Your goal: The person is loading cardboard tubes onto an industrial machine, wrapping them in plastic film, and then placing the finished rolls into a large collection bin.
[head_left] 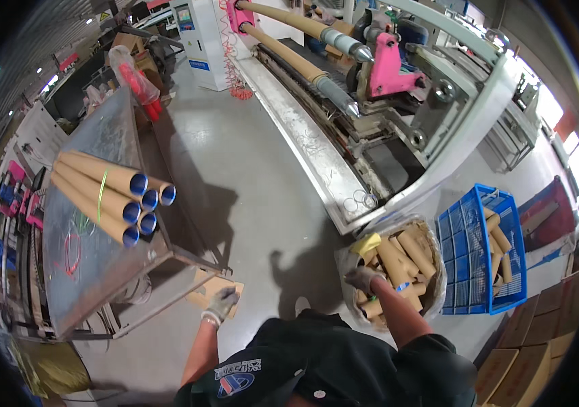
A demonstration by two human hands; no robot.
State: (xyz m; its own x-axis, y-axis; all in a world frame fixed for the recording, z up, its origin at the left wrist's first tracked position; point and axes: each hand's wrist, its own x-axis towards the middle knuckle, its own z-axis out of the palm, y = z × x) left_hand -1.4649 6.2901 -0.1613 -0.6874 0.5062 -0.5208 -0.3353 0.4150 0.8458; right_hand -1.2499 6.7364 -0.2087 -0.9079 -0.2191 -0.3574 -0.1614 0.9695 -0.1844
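Note:
My left hand [220,304], in a pale glove, hangs beside the metal table in front of a flat-looking piece of brown cardboard [201,290]. Its fingers are loosely extended, and I cannot tell whether they touch the cardboard. My right hand [363,277], gloved too, reaches over the left side of a round bin [441,281] lined with clear plastic. Short cut lengths of brown cardboard tube [392,261] fill that bin. A yellow piece [369,243] lies just beyond my right fingers. Those fingers are blurred, so their grip is unclear.
On the metal table [59,271] at left lies a tied bundle of long cardboard tubes [103,190]. A large machine [310,156] with tubes on two shafts stands ahead. At right are a blue crate [466,251] of tube pieces and stacked cartons [527,346].

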